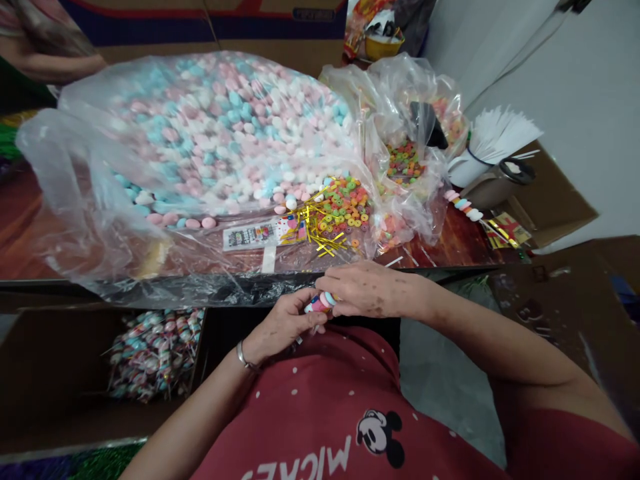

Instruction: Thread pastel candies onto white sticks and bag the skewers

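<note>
In front of my belly, both hands are closed on a marshmallow candy skewer (323, 302) with pink, white and blue pieces, partly inside a printed clear wrapper. My left hand (287, 320) grips its lower left end, thumb along the near side. My right hand (370, 290) pinches the opposite end, its back toward me and some fingertips hidden. Just beyond, on the table, lie gold twist ties (320, 230), ring gummies (350, 207) and a stack of printed wrappers (250, 235). Behind them spreads a big clear bag of pastel marshmallows (215, 133).
An open box (45, 373) of wrapped skewers (157, 353) stands below left. At right are a mug of white sticks (467, 167), a dark metal jug (487, 187) and an unwrapped skewer (464, 205). Another person's arm (65, 67) shows at upper left.
</note>
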{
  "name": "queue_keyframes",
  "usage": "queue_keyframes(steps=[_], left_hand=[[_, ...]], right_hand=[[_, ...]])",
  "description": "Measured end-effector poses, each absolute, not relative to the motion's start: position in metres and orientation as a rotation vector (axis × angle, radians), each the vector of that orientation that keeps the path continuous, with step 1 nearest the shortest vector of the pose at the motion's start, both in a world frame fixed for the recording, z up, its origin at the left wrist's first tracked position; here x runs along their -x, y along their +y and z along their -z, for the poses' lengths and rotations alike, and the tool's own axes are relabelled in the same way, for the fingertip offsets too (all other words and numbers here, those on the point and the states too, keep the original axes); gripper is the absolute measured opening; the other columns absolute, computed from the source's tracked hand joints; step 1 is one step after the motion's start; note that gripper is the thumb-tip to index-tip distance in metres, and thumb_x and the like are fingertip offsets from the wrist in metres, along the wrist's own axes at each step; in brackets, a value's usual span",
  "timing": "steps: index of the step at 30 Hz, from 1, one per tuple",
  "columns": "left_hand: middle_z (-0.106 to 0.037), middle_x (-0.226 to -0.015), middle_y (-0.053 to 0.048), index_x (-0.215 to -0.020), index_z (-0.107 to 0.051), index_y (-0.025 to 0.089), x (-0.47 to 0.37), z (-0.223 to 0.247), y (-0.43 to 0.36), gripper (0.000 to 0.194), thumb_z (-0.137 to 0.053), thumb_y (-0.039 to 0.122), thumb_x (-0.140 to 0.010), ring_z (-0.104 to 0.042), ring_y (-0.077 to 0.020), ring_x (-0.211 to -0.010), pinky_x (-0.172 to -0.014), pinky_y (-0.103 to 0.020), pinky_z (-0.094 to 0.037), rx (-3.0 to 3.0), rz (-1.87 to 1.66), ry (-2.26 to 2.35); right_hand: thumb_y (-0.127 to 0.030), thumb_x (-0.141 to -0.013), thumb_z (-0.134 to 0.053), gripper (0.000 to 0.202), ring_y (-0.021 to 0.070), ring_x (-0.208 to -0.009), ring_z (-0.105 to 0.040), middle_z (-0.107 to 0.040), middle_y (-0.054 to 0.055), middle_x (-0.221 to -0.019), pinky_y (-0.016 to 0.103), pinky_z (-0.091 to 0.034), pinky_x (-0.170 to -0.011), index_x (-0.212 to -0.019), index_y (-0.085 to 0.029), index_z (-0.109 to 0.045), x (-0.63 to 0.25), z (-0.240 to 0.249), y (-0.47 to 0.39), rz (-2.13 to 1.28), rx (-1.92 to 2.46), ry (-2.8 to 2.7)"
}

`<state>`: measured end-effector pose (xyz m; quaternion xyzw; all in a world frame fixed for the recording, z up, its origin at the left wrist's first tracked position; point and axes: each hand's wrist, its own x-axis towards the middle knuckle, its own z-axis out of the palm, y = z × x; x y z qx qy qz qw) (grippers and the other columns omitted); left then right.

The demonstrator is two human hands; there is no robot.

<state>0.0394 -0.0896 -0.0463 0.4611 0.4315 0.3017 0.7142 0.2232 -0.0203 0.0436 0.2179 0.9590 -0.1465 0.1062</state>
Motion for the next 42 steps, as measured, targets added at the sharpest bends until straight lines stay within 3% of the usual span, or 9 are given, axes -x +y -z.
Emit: queue_keyframes(steps=[3,6,8,16,25,31,36,39,42], left_hand=[[-0.066,-0.074,-0.002,-0.103,-0.061,0.015,-0.038,0.050,-0.089,0.038,-0.074,0.037,-0.074,-0.055,-0.0118,-0.059,-0.057,-0.022,-0.042,-1.029,-0.711,0.959],[-0.066,-0.076,0.000,-0.106,-0.062,0.017,-0.035,0.053,-0.087,0.037,-0.072,0.036,-0.076,-0.055,-0.0122,-0.063,-0.061,-0.023,-0.043,-1.159,-0.749,0.988],[-0.066,-0.079,0.000,-0.106,-0.064,0.018,-0.033,0.053,-0.085,0.035,-0.072,0.036,-0.077,-0.055,-0.0131,-0.068,-0.065,-0.023,-0.043,-1.313,-0.770,1.032],[-0.067,-0.085,-0.001,-0.116,-0.059,0.018,-0.029,0.041,-0.080,0.032,-0.061,0.031,-0.087,-0.058,-0.0134,-0.070,-0.068,-0.022,-0.044,-1.885,-0.721,1.090],[-0.066,-0.108,-0.015,-0.137,-0.036,0.014,-0.013,-0.004,-0.041,0.053,-0.056,0.025,-0.089,-0.066,-0.0246,-0.089,-0.073,-0.032,-0.052,-2.537,-0.521,0.969],[-0.068,-0.097,-0.018,-0.126,-0.048,0.003,-0.037,-0.039,-0.026,0.037,-0.050,0.016,-0.091,-0.063,-0.0314,-0.100,-0.092,-0.049,-0.047,-2.961,-0.353,1.110],[-0.060,-0.127,-0.020,-0.128,-0.049,0.010,-0.049,-0.034,-0.040,0.038,-0.052,0.013,-0.090,-0.048,-0.0309,-0.129,-0.109,-0.053,-0.034,-2.915,-0.922,0.967],[-0.064,-0.118,-0.011,-0.125,-0.053,0.019,-0.047,-0.015,-0.060,0.044,-0.063,0.012,-0.083,-0.057,-0.0249,-0.117,-0.101,-0.042,-0.044,-2.512,-1.482,1.023],[-0.062,-0.115,-0.009,-0.122,-0.054,0.023,-0.044,0.008,-0.069,0.041,-0.066,0.021,-0.083,-0.061,-0.0200,-0.102,-0.087,-0.033,-0.050,-1.509,-2.037,1.265]], right_hand=[[-0.030,-0.086,-0.064,0.030,0.0183,-0.078,-0.059,-0.067,0.009,-0.101,0.026,-0.030,-0.058,-0.111,-0.015,-0.058,-0.237,-0.058,-0.018,0.252,-0.752,2.842],[-0.022,-0.090,-0.054,0.011,0.0143,-0.066,-0.055,-0.068,0.004,-0.084,0.026,-0.020,-0.053,-0.093,-0.017,-0.064,-0.252,-0.067,-0.014,0.153,-0.711,2.839],[-0.018,-0.092,-0.049,0.017,0.0129,-0.063,-0.052,-0.066,0.003,-0.077,0.027,-0.017,-0.052,-0.084,-0.018,-0.065,-0.258,-0.069,-0.013,0.137,-0.622,2.884],[-0.023,-0.092,-0.047,0.021,0.0121,-0.061,-0.051,-0.066,0.004,-0.074,0.025,-0.024,-0.055,-0.081,-0.016,-0.064,-0.252,-0.060,-0.012,0.389,-0.770,2.733],[-0.035,-0.089,-0.044,0.025,0.0089,-0.061,-0.043,-0.049,-0.003,-0.066,0.021,-0.033,-0.058,-0.077,-0.016,-0.056,-0.256,-0.011,-0.029,1.686,-1.357,2.641],[-0.048,-0.077,-0.060,0.031,0.0041,-0.043,-0.020,-0.032,-0.010,-0.053,0.020,-0.012,-0.041,-0.076,-0.018,-0.053,-0.235,0.041,-0.059,2.681,-1.902,1.891],[-0.047,-0.073,-0.068,0.033,0.0027,-0.042,-0.017,-0.031,-0.011,-0.051,0.019,-0.009,-0.039,-0.074,-0.017,-0.055,-0.224,0.056,-0.064,3.086,-1.980,1.570],[-0.046,-0.074,-0.068,0.032,0.0026,-0.042,-0.018,-0.032,-0.010,-0.050,0.019,-0.010,-0.039,-0.074,-0.017,-0.056,-0.222,0.056,-0.064,3.188,-1.965,1.520],[-0.043,-0.075,-0.066,0.029,0.0029,-0.042,-0.017,-0.031,-0.011,-0.050,0.019,-0.011,-0.039,-0.075,-0.017,-0.056,-0.219,0.058,-0.068,3.192,-1.964,1.573]])
